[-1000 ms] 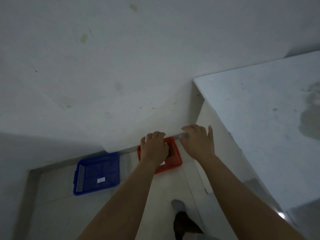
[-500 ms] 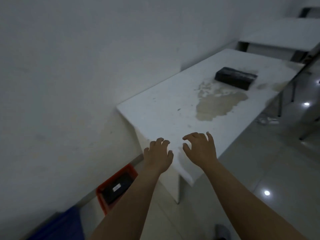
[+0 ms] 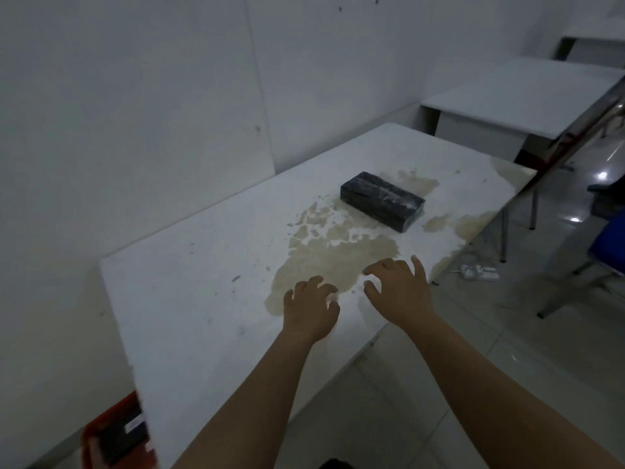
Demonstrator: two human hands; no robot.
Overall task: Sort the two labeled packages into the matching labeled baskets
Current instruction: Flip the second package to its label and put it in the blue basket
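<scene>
Left hand: the left hand (image 3: 309, 311) is held palm down over the white table (image 3: 203, 299), its fingers (image 3: 313, 286) loosely curled and spread, with nothing gripped.
Right hand: the right hand (image 3: 399, 292) is held palm down just beside the left, above the table's near edge; its fingers (image 3: 389, 267) are splayed and slightly bent, and nothing is held.
Package on table: a black wrapped package (image 3: 382, 199) is seen lying flat on the tabletop, well beyond the fingertips of both hands and a little to the right of them; no label can be made out on it.
Stain: a brownish patch (image 3: 338, 255) is spread over the tabletop from directly beneath the fingertips up to the black wrapped package.
Red basket: a red basket (image 3: 98, 434) is seen on the floor, far behind and to the left of the left hand's fingers, partly cut off by the table's corner.
Package in basket: a dark package with a white label (image 3: 123, 434) is seen lying inside the red basket.
Beyond the fingers: a second white table (image 3: 524, 93) is placed farther back, and a blue chair (image 3: 608, 242) is seen at the right edge.
</scene>
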